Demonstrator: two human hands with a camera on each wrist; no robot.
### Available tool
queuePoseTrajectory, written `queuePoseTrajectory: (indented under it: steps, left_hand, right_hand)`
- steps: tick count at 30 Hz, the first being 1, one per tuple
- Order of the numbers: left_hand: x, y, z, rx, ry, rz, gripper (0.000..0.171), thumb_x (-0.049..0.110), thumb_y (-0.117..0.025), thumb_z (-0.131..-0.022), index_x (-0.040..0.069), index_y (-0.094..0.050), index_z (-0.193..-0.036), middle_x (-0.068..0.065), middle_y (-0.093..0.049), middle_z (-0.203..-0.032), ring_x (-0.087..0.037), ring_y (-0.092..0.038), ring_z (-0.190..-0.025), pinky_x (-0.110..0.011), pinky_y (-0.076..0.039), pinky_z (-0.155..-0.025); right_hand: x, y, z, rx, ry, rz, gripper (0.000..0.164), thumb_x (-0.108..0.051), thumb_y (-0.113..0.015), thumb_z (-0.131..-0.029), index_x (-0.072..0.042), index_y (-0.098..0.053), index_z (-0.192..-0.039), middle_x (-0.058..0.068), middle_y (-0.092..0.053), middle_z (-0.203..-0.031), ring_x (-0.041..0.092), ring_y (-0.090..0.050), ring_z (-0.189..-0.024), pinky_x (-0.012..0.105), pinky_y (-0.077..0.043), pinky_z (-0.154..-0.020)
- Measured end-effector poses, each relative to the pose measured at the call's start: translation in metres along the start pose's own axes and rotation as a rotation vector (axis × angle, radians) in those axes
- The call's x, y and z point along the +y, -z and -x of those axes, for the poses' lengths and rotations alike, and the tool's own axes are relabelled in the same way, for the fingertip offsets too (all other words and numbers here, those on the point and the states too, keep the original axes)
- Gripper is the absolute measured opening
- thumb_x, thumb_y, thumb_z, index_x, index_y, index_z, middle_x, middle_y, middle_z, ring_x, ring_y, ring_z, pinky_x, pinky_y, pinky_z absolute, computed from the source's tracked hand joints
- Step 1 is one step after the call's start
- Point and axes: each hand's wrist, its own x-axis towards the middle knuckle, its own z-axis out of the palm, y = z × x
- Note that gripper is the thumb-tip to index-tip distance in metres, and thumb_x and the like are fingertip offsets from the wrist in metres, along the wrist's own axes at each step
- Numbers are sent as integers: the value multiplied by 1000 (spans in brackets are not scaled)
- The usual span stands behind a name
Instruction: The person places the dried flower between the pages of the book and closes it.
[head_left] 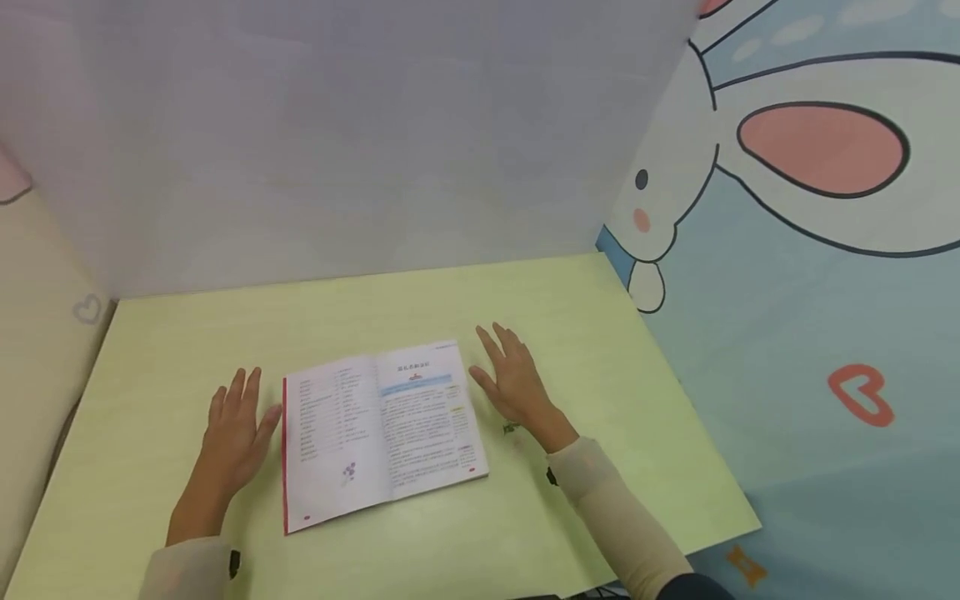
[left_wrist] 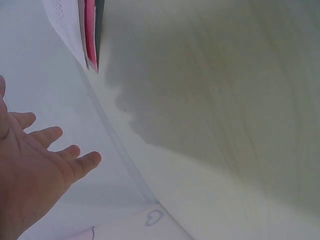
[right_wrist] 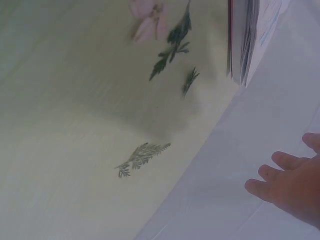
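An open book (head_left: 427,417) with printed pages and a red edge along its left side lies on the pale green table (head_left: 585,333). To the left of it is my left hand (head_left: 231,433), palm down with fingers straight, the thumb close to the red edge. My right hand (head_left: 517,383) hovers by the book's upper right corner, fingers spread and holding nothing. In the right wrist view, a pink flower (right_wrist: 145,30), a dark green leaf (right_wrist: 180,32), a smaller leaf (right_wrist: 190,80) and a feathery sprig (right_wrist: 142,155) lie flat near the book's page edges (right_wrist: 252,40).
A plain pale wall (head_left: 337,167) rises behind the table's far edge. On the right stands a blue wall (head_left: 750,333) with a rabbit drawing and a red heart (head_left: 861,395). A cream wall (head_left: 45,333) borders the left side.
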Motion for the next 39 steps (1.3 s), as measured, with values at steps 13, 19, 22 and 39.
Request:
queuePoseTrajectory:
  steps: [13, 19, 22, 39]
  left_hand:
    - [3, -15, 3, -11, 15, 4, 69, 38, -38, -108, 2, -9, -159, -38, -20, -153, -63, -17, -136, -74, -18, -106]
    - [10, -12, 6, -171, 318, 45, 80, 46, -37, -106, -7, -4, -156, -45, -22, -142, -68, -23, -125, -75, -28, -97]
    - [12, -7, 6, -248, 456, 91, 82, 46, -37, -105, -13, -5, -153, -45, -31, -138, -64, -32, -124, -71, -32, -98]
    - [26, -22, 11, -186, 705, 185, 70, 40, -55, -99, -7, -38, -147, -22, -59, -114, -31, -57, -91, -32, -42, -64]
  right_hand:
    - [4, -6, 13, -19, -9, -9, 66, -44, -47, -104, -13, -28, -159, 23, -27, -160, 48, -28, -145, 66, -25, -112]
    - [2, -10, 15, -23, -7, -28, 67, -49, -42, -104, -12, -29, -158, 24, -28, -160, 47, -28, -145, 65, -26, -112]
    - [1, -11, 14, -20, 1, -27, 67, -50, -41, -105, -13, -28, -159, 23, -28, -160, 45, -28, -146, 62, -26, -114]
    - [5, -6, 16, 46, -58, -60, 66, -43, -49, -104, -8, -31, -157, 25, -36, -154, 42, -36, -142, 58, -32, -112]
